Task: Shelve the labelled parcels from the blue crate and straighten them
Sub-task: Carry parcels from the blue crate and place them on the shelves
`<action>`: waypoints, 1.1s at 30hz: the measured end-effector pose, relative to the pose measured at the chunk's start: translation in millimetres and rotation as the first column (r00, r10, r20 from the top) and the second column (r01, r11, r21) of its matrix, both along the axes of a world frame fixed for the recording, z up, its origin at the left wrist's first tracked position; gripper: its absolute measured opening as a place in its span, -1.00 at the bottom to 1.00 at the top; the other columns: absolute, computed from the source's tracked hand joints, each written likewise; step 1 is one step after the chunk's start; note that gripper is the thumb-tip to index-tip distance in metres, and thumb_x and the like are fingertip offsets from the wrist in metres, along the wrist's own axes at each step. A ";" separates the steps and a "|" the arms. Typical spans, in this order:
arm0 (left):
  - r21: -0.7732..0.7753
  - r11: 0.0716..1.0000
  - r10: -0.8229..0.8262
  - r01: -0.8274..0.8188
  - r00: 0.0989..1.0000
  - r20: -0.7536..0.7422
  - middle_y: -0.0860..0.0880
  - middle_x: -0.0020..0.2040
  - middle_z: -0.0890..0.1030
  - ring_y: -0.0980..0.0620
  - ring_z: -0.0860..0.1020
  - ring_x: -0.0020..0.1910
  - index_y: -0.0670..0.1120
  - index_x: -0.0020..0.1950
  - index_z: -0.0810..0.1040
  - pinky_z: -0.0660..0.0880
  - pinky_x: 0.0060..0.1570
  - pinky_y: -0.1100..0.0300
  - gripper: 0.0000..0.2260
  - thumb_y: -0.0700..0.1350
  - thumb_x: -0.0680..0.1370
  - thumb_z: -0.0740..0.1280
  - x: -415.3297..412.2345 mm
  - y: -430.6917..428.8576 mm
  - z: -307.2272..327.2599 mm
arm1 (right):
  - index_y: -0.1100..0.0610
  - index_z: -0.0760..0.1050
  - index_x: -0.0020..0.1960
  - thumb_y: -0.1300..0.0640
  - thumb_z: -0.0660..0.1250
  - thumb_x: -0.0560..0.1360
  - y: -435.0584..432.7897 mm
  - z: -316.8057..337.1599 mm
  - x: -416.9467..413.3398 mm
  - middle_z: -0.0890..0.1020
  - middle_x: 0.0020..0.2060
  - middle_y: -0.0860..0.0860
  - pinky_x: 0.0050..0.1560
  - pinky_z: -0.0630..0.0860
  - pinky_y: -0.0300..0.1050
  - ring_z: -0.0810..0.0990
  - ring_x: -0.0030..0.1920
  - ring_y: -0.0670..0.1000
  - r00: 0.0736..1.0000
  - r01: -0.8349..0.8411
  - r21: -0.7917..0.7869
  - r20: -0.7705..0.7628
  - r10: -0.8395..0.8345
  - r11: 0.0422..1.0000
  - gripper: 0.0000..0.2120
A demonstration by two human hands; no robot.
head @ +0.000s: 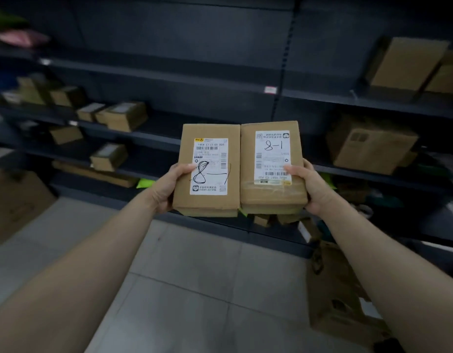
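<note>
Two brown cardboard parcels are held side by side in front of the dark shelving (220, 80). The left parcel (210, 200) bears a white label with a handwritten "8-1"; my left hand (169, 184) grips its left edge, thumb on top. The right parcel (271, 197) has a label with "8-1" written near its top; my right hand (311, 187) grips its right edge, thumb on the label. The two parcels touch along their inner edges and sit level. The blue crate is not in view.
Several cardboard boxes stand on the left shelves (121, 115) and on the right shelves (370, 143), (406, 64). A flattened box (16, 202) leans at the lower left. A cardboard piece (340, 296) lies on the tiled floor at the right.
</note>
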State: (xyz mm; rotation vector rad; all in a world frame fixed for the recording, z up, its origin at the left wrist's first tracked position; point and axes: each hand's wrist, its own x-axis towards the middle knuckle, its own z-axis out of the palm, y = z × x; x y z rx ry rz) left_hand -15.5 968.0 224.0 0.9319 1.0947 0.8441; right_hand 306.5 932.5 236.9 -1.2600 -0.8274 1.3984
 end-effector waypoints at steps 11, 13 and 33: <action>-0.087 0.982 0.154 -0.166 0.980 -0.127 -0.08 -0.01 0.71 -0.09 0.66 -0.06 0.12 0.32 0.34 0.59 -0.07 -0.03 -0.34 0.12 0.28 0.52 -216.2 101.1 -55.0 | -0.05 0.28 0.40 0.11 0.53 0.29 152.8 -59.5 -203.4 0.66 0.10 0.09 0.02 0.59 0.21 0.66 0.05 0.17 0.993 -0.114 -0.118 -0.015 0.113 0.987 -0.25; -0.112 0.975 0.176 -0.192 0.974 -0.143 -0.06 -0.05 0.71 -0.07 0.67 -0.08 0.12 0.29 0.35 0.59 -0.06 -0.03 -0.35 0.14 0.26 0.51 -252.1 120.4 -64.1 | -0.04 0.27 0.41 0.10 0.52 0.31 176.8 -74.0 -233.7 0.65 0.12 0.09 0.08 0.56 0.24 0.65 0.07 0.17 0.990 -0.138 -0.142 -0.016 0.137 0.980 -0.26; -0.268 0.900 0.292 -0.343 0.932 -0.213 -0.10 0.19 0.61 -0.23 0.54 0.21 0.19 0.34 0.30 0.36 0.29 -0.27 -0.23 0.22 0.18 0.50 -408.5 310.8 -158.7 | 0.01 0.28 0.43 0.08 0.51 0.31 419.4 -162.6 -389.0 0.68 0.07 0.11 0.10 0.56 0.22 0.67 0.04 0.17 0.933 -0.325 -0.377 0.023 0.360 0.867 -0.25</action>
